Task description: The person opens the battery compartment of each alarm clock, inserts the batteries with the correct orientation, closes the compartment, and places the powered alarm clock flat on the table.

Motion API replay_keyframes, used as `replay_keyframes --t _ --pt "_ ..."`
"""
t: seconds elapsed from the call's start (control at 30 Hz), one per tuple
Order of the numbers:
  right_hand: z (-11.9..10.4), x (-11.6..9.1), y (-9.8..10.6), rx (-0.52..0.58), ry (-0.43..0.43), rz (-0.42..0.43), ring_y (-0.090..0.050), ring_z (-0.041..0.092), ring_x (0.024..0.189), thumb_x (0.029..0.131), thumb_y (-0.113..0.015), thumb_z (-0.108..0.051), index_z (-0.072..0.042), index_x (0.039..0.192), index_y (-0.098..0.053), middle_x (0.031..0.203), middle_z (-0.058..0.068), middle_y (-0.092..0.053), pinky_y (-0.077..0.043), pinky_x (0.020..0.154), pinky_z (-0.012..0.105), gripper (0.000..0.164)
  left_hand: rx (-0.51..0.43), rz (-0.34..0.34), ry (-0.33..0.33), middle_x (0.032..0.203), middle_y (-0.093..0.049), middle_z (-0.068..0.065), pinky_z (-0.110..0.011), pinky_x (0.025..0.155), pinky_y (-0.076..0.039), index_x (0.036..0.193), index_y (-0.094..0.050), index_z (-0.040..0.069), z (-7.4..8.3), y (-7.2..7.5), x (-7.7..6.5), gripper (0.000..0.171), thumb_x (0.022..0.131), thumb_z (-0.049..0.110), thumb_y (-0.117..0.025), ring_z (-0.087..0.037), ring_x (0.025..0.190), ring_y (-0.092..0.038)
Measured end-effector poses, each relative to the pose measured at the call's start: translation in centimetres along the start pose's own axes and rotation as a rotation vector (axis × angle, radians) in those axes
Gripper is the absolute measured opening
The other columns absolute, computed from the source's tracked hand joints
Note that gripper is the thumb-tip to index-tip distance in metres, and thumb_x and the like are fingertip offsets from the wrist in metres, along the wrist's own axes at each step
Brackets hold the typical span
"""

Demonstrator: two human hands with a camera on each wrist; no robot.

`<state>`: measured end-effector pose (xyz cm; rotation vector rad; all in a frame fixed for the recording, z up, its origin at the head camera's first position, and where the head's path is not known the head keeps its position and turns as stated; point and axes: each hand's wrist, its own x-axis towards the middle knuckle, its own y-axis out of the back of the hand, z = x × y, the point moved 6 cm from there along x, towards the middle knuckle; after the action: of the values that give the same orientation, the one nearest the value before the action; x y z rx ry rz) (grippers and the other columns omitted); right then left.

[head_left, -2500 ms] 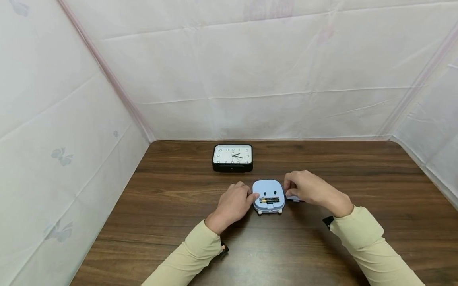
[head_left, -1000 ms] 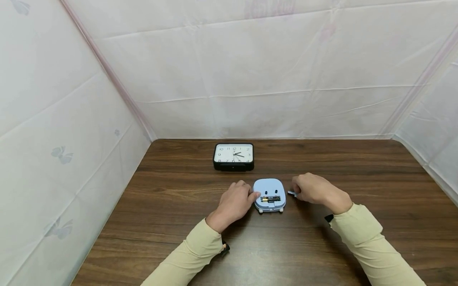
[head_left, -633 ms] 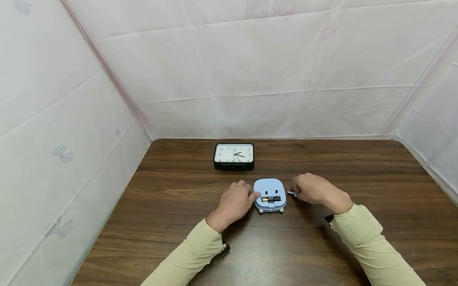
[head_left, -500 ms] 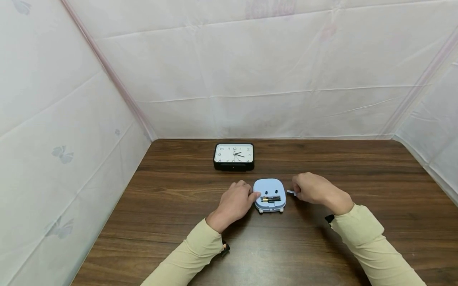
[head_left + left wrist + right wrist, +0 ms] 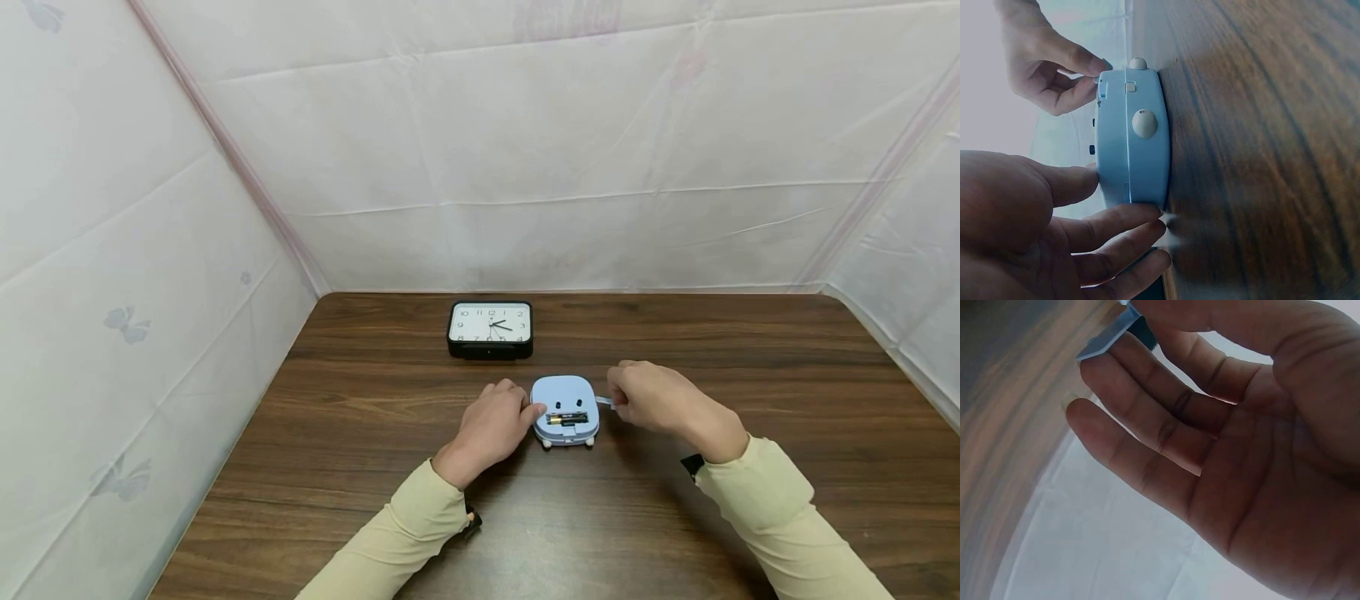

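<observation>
A light-blue clock [image 5: 562, 390] with small white feet lies face down; its face is hidden. On its back are two black knobs and an uncovered compartment holding a black-and-gold battery [image 5: 567, 419]. My left hand [image 5: 487, 425] grips the clock's left side, thumb on the back edge and fingers against the side wall in the left wrist view. To the right of the clock, my right hand [image 5: 663, 406] pinches a thin light-blue battery cover [image 5: 1110, 339] between thumb and fingers. The cover's free end is close to the clock's right edge; whether they touch I cannot tell.
Behind the clock, a black rectangular clock [image 5: 490, 329] with a white dial lies face up. The brown wooden table [image 5: 375, 400] extends to both sides, with white sheeting [image 5: 555, 167] at its back and sides.
Earlier the right hand shifted right, away from the clock, with the cover. In the last half second it has come slightly left, bringing the cover nearer the clock. The left hand stays put.
</observation>
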<state>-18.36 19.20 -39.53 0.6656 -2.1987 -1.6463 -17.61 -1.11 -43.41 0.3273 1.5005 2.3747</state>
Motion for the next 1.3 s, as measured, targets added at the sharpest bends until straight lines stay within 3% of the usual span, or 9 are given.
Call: replay_keyframes --t 0.57,0.9,1.3 --pt "-3.4 -0.7 1.0 -0.052 0.136 0.125 -0.046 0.008 0.066 0.082 -0.084 0.002 -0.016 0.082 -0.056 0.082 -0.007 -0.049 -0.044 0.059 0.03 0.033 -0.005 0.003 -0.001 0.102 -0.065 -0.007 -0.04 0.074 -0.052 0.092 -0.074 0.008 0.1 0.0 -0.1 0.028 0.108 0.03 -0.066 -0.027 0.094 -0.059" --pt "-5.0 -0.6 0.0 -0.061 0.184 0.115 -0.046 0.005 0.065 0.084 -0.087 -0.001 -0.016 0.083 -0.057 0.083 -0.007 -0.049 -0.044 0.057 0.027 0.033 -0.008 -0.004 0.006 0.101 -0.064 -0.006 -0.039 0.074 -0.051 0.095 -0.075 0.006 0.1 0.0 -0.1 0.029 0.108 0.03 -0.066 -0.026 0.092 -0.058" --pt "-6.5 -0.2 -1.3 -0.109 0.259 0.227 -0.043 0.007 0.064 0.08 -0.085 0.004 -0.016 0.078 -0.054 0.079 -0.007 -0.044 -0.039 0.05 0.024 0.037 0.002 0.015 -0.001 0.097 -0.063 -0.005 -0.038 0.072 -0.051 0.091 -0.074 0.007 0.2 0.1 0.0 0.028 0.107 0.029 -0.067 -0.026 0.09 -0.058"
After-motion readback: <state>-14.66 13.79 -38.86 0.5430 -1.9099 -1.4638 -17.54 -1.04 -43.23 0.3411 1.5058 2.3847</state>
